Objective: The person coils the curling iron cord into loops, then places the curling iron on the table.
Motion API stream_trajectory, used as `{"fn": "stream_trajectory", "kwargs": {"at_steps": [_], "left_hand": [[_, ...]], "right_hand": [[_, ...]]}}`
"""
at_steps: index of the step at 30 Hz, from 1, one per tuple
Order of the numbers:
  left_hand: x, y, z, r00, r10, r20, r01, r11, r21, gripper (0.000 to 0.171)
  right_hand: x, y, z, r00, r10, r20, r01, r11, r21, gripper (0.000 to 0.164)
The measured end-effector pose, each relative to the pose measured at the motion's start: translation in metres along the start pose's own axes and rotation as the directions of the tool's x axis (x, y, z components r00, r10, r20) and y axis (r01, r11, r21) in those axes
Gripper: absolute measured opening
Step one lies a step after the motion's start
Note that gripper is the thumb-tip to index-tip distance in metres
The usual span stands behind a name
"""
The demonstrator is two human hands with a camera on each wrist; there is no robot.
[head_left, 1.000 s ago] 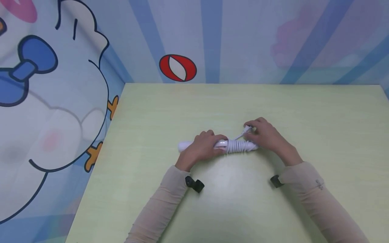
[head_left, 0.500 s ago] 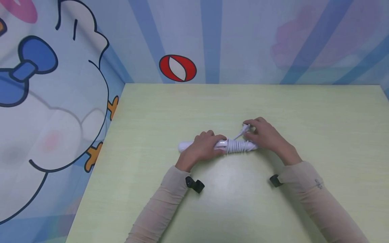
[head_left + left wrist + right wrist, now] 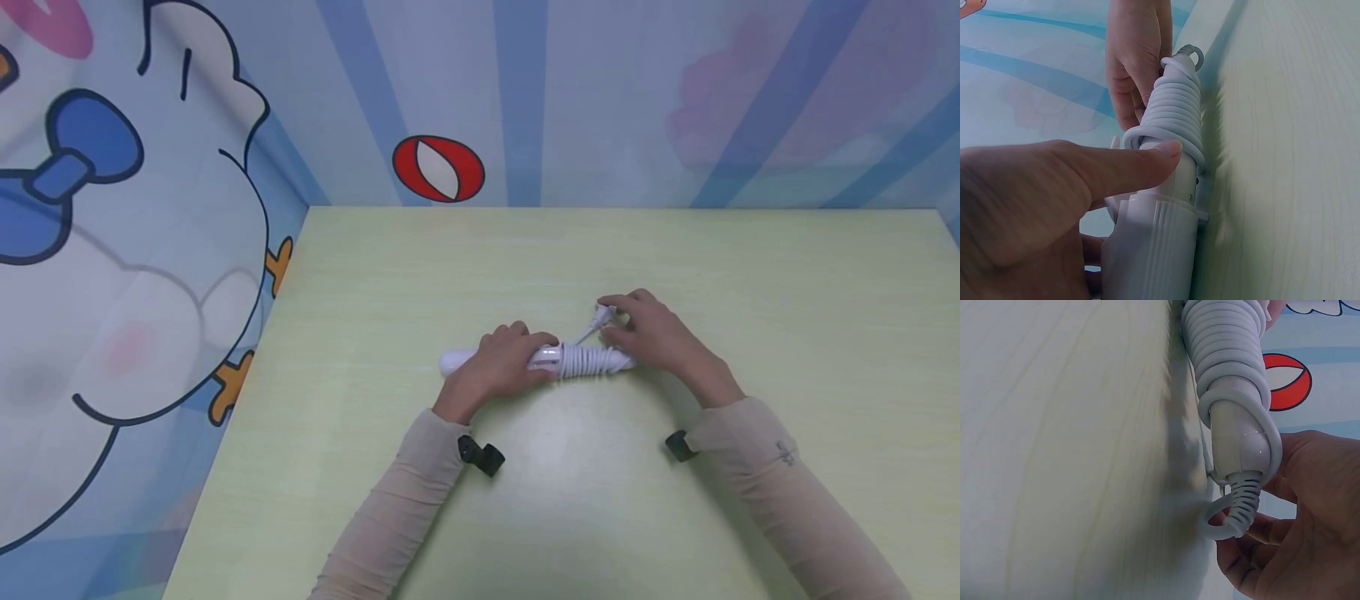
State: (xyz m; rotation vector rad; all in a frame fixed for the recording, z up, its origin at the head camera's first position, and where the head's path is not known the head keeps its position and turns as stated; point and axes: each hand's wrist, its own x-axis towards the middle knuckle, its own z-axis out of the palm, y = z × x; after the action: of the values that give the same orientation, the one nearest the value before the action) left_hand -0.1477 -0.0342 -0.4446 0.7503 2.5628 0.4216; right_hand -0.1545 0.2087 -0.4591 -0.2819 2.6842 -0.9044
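Note:
A white hair iron [image 3: 551,358], apparently a straightener or curling iron, lies crosswise on the table. Its white cord [image 3: 588,362] is wound in several coils round the handle's right part. My left hand [image 3: 504,360] grips the middle of the iron, its thumb lying along the top beside the coils in the left wrist view. The cord's free end rises behind the handle to a white plug [image 3: 602,317]. My right hand [image 3: 651,332] pinches this plug between thumb and forefinger. In the right wrist view, the ribbed cord sleeve [image 3: 1245,503] bends in a loop; the plug is hidden there.
The pale wooden table [image 3: 375,275] stretches to a printed blue wall [image 3: 585,100] at the back. Another printed wall [image 3: 165,333] with a cartoon figure borders the left side. Black wrist cameras [image 3: 482,456] sit on both sleeves.
My right hand and the plug have shifted slightly to the left and away from me. The left hand and the iron stay in place.

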Motion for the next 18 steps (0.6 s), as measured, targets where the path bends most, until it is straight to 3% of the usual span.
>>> {"fn": "stream_trajectory", "kwargs": {"at_steps": [18], "left_hand": [[0.0011,0.0001,0.0006,1.0,-0.008,0.003,0.008,1.0,0.008,0.05]], "right_hand": [[0.001,0.0007,0.0001,1.0,-0.031,-0.002,0.031,0.999,-0.011,0.051]]}}
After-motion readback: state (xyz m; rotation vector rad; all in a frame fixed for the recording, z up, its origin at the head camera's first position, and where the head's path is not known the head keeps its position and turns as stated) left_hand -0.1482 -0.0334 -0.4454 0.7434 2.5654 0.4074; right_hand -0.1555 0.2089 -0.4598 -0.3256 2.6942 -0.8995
